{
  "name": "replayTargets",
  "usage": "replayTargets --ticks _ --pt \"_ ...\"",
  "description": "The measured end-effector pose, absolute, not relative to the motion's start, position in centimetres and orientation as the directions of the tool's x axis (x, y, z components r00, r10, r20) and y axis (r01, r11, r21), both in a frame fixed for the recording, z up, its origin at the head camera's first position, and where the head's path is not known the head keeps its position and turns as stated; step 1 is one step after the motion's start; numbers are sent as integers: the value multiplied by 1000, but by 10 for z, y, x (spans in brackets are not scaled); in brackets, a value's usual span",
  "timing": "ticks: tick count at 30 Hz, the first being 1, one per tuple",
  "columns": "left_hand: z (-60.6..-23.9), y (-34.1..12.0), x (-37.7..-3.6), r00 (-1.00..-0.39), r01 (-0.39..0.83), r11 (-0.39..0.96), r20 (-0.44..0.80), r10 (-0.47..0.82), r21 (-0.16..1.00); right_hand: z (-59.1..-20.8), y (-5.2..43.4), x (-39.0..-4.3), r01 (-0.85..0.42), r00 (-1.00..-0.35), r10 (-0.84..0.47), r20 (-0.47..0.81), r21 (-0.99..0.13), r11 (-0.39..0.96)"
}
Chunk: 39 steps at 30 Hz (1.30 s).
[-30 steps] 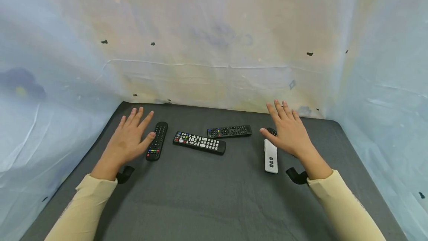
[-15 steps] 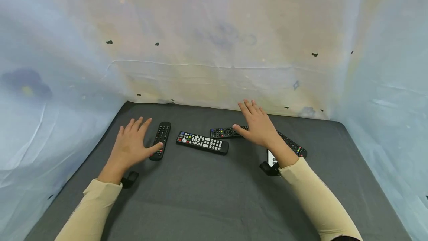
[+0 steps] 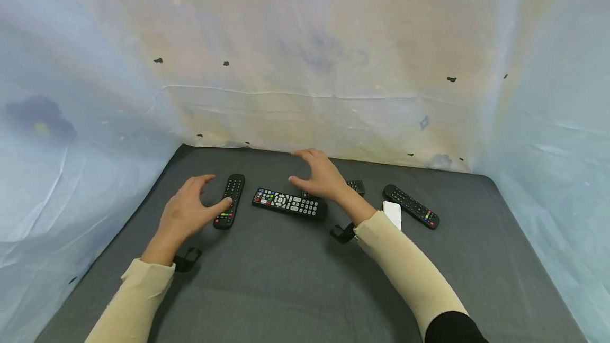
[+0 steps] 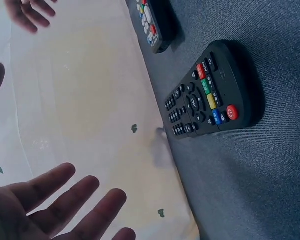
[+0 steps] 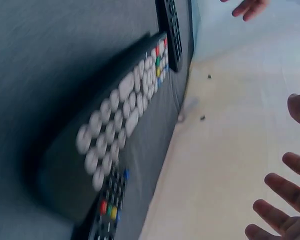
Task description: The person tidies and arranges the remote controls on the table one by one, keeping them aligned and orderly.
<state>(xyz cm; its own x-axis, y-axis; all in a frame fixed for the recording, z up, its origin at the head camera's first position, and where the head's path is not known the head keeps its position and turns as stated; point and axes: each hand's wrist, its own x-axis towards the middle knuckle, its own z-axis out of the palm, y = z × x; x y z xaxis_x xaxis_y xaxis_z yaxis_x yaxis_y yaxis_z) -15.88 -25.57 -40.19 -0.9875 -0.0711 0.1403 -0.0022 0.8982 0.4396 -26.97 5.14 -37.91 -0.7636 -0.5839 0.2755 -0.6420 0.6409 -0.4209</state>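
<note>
Several remote controls lie on a dark grey cloth (image 3: 286, 279). My left hand (image 3: 188, 206) hovers with loosely bent fingers just left of a slim black remote (image 3: 230, 200), its thumb close to the near end; it holds nothing. The left wrist view shows that remote (image 4: 210, 95) lying free, with my fingers (image 4: 65, 200) apart from it. My right hand (image 3: 320, 176) hangs with curved fingers over the middle, above a black remote with white buttons (image 3: 289, 204) and a second black remote (image 3: 356, 186) mostly hidden beneath it. In the right wrist view the white-buttoned remote (image 5: 115, 135) is blurred.
A white remote (image 3: 393, 213) lies partly behind my right sleeve, and another black remote (image 3: 411, 206) lies angled at the right. Pale plastic sheeting (image 3: 305, 68) walls in the cloth at the back and on both sides.
My right hand has swept left from above the white remote to above the middle remotes, uncovering the right-hand black remote. My left hand's fingers have bent a little.
</note>
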Motion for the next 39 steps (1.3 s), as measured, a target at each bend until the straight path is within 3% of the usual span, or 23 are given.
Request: replayTargets --ticks 12,19,28,39 --pt "-409 -245 -157 -972 -61 850 162 -170 523 -395 -8 -287 -662 -705 -691 157 -496 563" --pt "-417 -248 -156 -978 -137 836 60 -198 532 -413 -51 -304 -667 -677 -730 91 -495 557" --pt "-431 -248 -157 -970 -240 810 -108 -216 535 -436 -81 -304 -592 -730 -684 -9 -492 638" --pt "-447 -247 -171 -962 -271 809 -171 -212 521 -442 -91 -309 -603 -738 -674 -44 -405 687"
